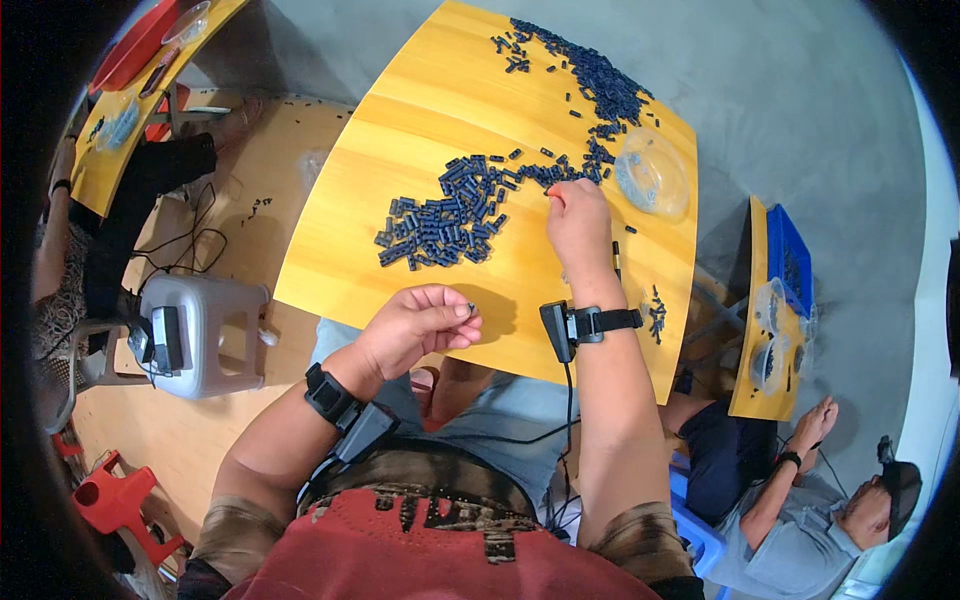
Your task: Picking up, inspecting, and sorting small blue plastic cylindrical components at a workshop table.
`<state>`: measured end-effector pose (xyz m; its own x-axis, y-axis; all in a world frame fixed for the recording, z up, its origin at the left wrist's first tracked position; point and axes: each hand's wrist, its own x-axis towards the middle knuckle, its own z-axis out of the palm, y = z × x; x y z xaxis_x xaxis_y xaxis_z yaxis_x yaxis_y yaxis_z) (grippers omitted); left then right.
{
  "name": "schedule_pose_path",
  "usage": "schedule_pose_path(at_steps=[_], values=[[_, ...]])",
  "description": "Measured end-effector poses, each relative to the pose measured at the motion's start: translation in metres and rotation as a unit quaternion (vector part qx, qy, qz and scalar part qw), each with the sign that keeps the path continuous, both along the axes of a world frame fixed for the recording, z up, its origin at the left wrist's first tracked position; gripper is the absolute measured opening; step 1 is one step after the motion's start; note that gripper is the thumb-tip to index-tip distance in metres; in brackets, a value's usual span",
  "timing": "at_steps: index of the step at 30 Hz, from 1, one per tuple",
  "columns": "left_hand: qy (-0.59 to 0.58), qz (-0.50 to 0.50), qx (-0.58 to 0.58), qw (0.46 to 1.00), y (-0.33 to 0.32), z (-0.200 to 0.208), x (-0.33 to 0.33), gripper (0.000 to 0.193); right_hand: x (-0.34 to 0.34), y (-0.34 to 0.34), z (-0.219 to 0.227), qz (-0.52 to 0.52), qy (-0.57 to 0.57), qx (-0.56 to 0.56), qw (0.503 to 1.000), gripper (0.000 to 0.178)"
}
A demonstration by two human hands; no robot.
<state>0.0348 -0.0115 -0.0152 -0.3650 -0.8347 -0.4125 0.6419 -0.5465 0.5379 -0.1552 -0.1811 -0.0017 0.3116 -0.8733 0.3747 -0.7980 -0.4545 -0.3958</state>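
Observation:
My left hand (425,322) is closed over the near edge of the yellow table (360,200), a small dark piece (471,309) pinched between thumb and fingertip. Farther in, my right hand (580,220) reaches down with its fingertips pressed together at a band of small dark blue parts (555,175); what they hold, if anything, is too small to make out. Left of that hand lies a heap of short dark blue cylinder-like parts (445,225). A clear plastic bowl (676,190) with small light-blue bits stands to its right.
A larger pile of dark small parts (605,85) covers the table's far right edge. Thin dark pieces (656,315) lie beside my right forearm. At right, a person (800,500) sits by another table with a blue tray (790,260). A grey stool (205,330) stands at left.

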Motion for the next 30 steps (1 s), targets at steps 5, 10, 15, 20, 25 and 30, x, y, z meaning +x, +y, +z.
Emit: schedule_pose_path(at_steps=[5, 10, 15, 20, 25, 30], values=[[0.016, -0.031, -0.030, 0.999, 0.000, -0.007, 0.003, 0.010, 0.001, -0.009, -0.001, 0.009, 0.014, -0.054, 0.998, 0.006], [0.036, -0.040, -0.035, 0.998, -0.002, -0.010, 0.004, 0.010, 0.002, -0.009, -0.005, 0.018, 0.035, -0.032, 0.999, 0.006], [0.057, -0.040, -0.042, 0.997, -0.002, -0.012, 0.005, 0.012, 0.003, 0.009, -0.008, 0.016, 0.046, 0.012, 0.999, 0.007], [0.055, -0.040, -0.048, 0.997, -0.002, -0.009, 0.005, 0.013, 0.002, 0.028, -0.006, 0.035, 0.051, 0.028, 0.998, 0.011], [0.033, -0.042, -0.058, 0.997, 0.000, -0.010, 0.005, 0.010, 0.004, 0.037, 0.000, 0.040, 0.110, 0.066, 0.991, 0.012], [0.009, -0.040, -0.060, 0.997, 0.001, -0.009, 0.001, 0.010, 0.002, 0.051, 0.004, 0.044, 0.141, 0.034, 0.988, 0.011]])
